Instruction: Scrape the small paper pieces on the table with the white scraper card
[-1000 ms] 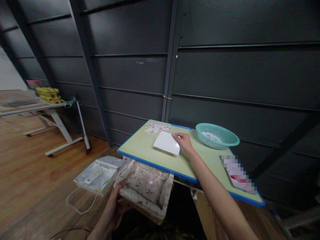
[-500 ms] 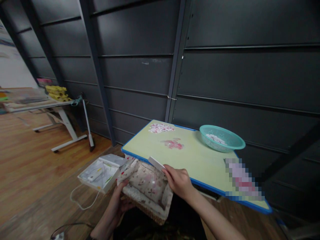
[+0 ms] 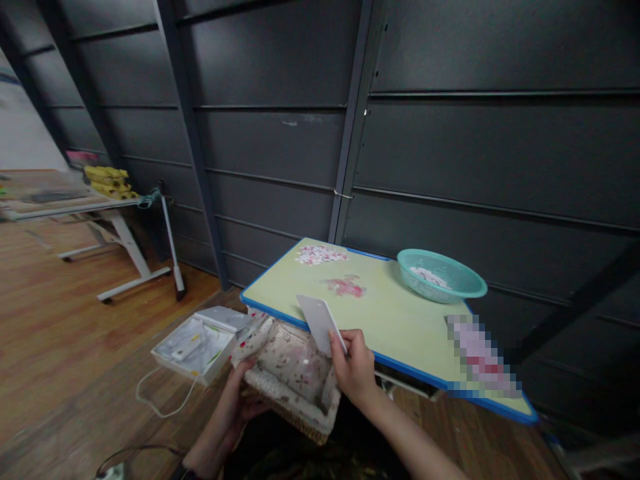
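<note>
A fabric-lined wicker basket (image 3: 295,370) tilts over my lap against the table's near edge. My left hand (image 3: 243,393) is closed round its left side, thumb over the rim. Pinched between the thumb and fingers of my right hand (image 3: 353,367) is a flat white card-like plate (image 3: 317,323), its face turned up above the basket's right side. Small white and pink pieces (image 3: 320,254) lie in a pile at the table's far left. Nearer the middle, a pink-red smear or cluster (image 3: 345,286) marks the surface.
The yellow table (image 3: 395,333) has a blue edge. A turquoise basin (image 3: 443,275) with white pieces stands at its back right, near a pixelated item (image 3: 483,360). An open white box (image 3: 195,343) with a cord lies on the floor at left. A dark panel wall (image 3: 270,140) rises behind.
My right hand has turned the white plate from edge-on to showing its broad face, and raised it slightly. The basket and left hand stay nearly where they were.
</note>
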The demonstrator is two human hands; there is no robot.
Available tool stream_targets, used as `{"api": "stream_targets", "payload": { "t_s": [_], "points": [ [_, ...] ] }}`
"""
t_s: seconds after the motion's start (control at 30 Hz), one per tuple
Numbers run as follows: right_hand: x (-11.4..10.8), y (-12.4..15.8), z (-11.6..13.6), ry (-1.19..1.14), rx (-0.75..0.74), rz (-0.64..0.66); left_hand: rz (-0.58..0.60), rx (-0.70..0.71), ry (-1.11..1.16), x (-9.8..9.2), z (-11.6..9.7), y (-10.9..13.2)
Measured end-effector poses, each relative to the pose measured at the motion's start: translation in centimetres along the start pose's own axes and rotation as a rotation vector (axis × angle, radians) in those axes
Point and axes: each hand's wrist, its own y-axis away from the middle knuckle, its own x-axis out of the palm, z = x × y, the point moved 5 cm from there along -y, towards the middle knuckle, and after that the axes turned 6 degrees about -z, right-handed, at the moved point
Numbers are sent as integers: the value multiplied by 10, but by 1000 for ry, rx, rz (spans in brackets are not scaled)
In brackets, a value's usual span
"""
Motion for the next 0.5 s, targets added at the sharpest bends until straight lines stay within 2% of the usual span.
{"api": "stream_targets", "payload": {
  "t_s": [0.07, 0.23, 0.4, 0.5],
  "points": [
    [8, 1, -1, -6, 6, 7, 1, -6, 8, 0, 1, -1],
    [22, 4, 0, -5, -105, 48, -6, -11, 18, 0, 2, -3],
    [31, 4, 1, 15, -76, 93, -15, -8, 10, -2, 0, -3],
    [38, 4, 4, -46, -61, 176, -17, -9, 42, -4, -3, -4]
  ]
}}
